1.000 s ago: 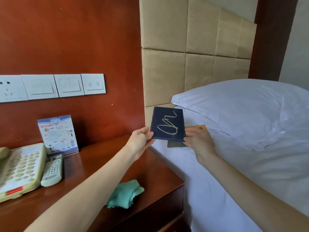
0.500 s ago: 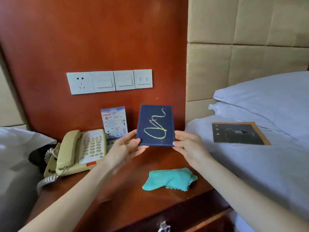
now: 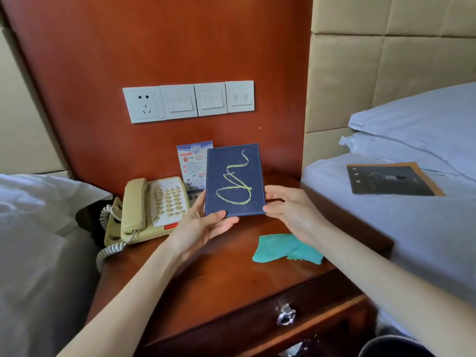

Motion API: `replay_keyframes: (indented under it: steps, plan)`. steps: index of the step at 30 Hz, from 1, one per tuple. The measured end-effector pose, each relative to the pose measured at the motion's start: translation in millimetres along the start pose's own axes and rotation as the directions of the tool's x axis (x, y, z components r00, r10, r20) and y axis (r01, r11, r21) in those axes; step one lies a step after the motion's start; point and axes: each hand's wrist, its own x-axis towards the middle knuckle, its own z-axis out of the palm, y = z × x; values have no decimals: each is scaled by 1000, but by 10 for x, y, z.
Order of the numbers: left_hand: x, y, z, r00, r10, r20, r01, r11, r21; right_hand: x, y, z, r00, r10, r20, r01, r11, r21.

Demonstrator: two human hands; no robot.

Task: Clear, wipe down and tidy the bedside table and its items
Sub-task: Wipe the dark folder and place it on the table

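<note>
Red-brown wooden bedside surface (image 3: 211, 274), centre frame: dark blue card-like folder w/ yellow squiggle (image 3: 235, 180) is pinched by left hand (image 3: 203, 225) & right hand (image 3: 288, 210); if tipped back, printed paper stand-up notice (image 3: 193, 161) could be toppled.

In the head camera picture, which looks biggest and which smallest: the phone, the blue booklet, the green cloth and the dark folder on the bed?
1. Phone
2. Dark folder and blue booklet: too alike to rank, and the booklet is held up nearer the camera by the left hand and right hand.
3. Green cloth, partly hidden by the forearm.
</note>
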Motion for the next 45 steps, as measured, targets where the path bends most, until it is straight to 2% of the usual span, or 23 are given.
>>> replay_keyframes:
  steps: [1,3,6,8,10,12,15,20,23,26,29,33,37,40,42,45]
  plan:
    - [-6,-5,2,1000,11,-10,-11,1000,1,-7,-17,-1,1000,-30,-5,30,997,-78]
    - [-31,-24,18,999,34,-39,-34,999,4,-32,-37,-23,994,-109,-2,101,927,-361]
    - [-77,-72,31,993,81,-80,-80,997,16,-116,31,-123,983,-100,154,183,611,-770]
    - [-90,-76,35,986,114,-121,-112,993,24,-207,117,-203,967,-7,253,233,416,-879]
    - [-83,-78,38,976,146,-164,-139,989,51,-295,220,-256,946,56,318,282,339,-898]
    - [-80,-96,37,962,176,-207,-163,984,76,-362,313,-282,934,57,353,308,370,-876]
    - [-96,-132,14,948,223,-229,-204,974,103,-404,399,-301,930,-64,361,352,432,-831]
    - [-125,-145,-8,949,224,-222,-201,972,122,-282,457,-310,941,-170,292,337,523,-783]
    - [-131,-169,29,952,222,-209,-190,968,161,-101,416,-292,951,-271,150,297,660,-691]
    - [-137,-182,68,957,222,-184,-187,963,192,151,280,-259,916,-401,-20,314,746,-587]
    - [-153,-169,91,975,171,-141,-142,970,197,421,129,-240,835,-522,-172,371,766,-525]
    - [-168,-132,98,991,101,-82,-77,964,255,817,76,-253,749,-602,-276,379,731,-567]
    - [-149,-104,85,993,85,-86,-58,960,273,1072,85,-220,735,-632,-243,360,669,-651]
    - [-136,-46,43,991,80,-109,-49,964,262,1074,151,-202,723,-682,-106,443,577,-686]
    - [-140,19,-1,988,117,-101,-73,928,365,1004,252,-207,726,-687,-15,499,542,-676]
    - [-151,144,-71,982,171,-76,-106,846,523,885,380,-255,802,-598,-1,484,650,-586]
